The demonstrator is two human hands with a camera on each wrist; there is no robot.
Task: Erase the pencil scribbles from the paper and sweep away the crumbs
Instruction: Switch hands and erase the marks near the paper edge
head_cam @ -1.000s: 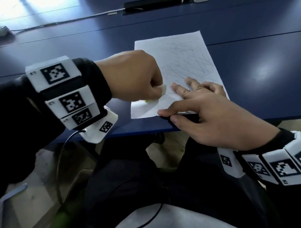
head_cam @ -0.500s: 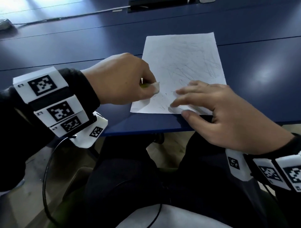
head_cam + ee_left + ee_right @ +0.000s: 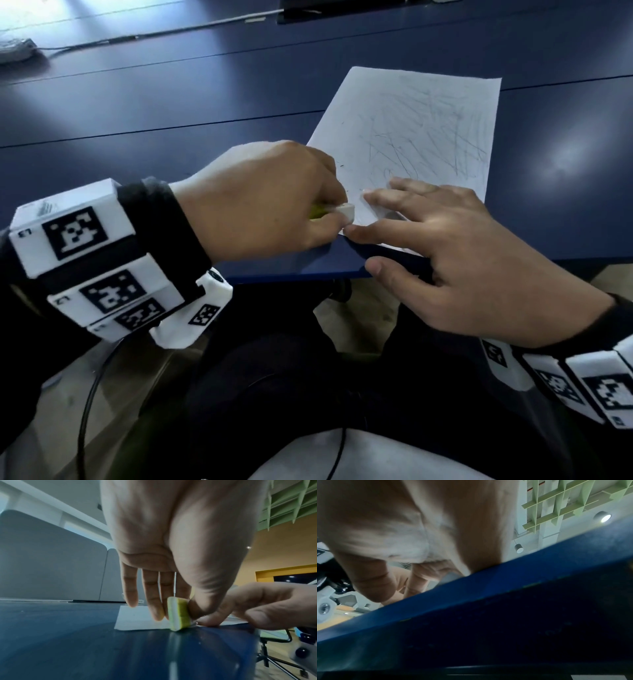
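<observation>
Since half a second ago the left hand (image 3: pixel 260 202) has slid with the eraser (image 3: pixel 344 213) down to the near left corner of the paper (image 3: pixel 411 137), and the right hand (image 3: pixel 472 263) has drawn closer, so that its forefinger tip now almost meets the eraser.

There is one sheet of paper, lying on the blue table (image 3: pixel 171 102) near its front edge, turned a little so its far corner points right. Grey pencil scribbles (image 3: pixel 428 137) cover most of its middle and far part. Two or three tiny dark specks sit on the paper just beyond the left knuckles; whether they are crumbs cannot be told.

There is one eraser, white with a yellow-green band. The left wrist view shows it (image 3: pixel 179 614) pinched between thumb and curled fingers, standing on its end at the paper's edge (image 3: pixel 137 619).

The right hand lies flat, its four fingers (image 3: pixel 411 192) straight and spread on the near part of the sheet, thumb hanging over the table's front edge, holding nothing. The right wrist view is blurred and shows only the palm (image 3: pixel 402 527) above the table's edge (image 3: pixel 522 574).

At the far left of the table lies one cable (image 3: pixel 137 36).
</observation>
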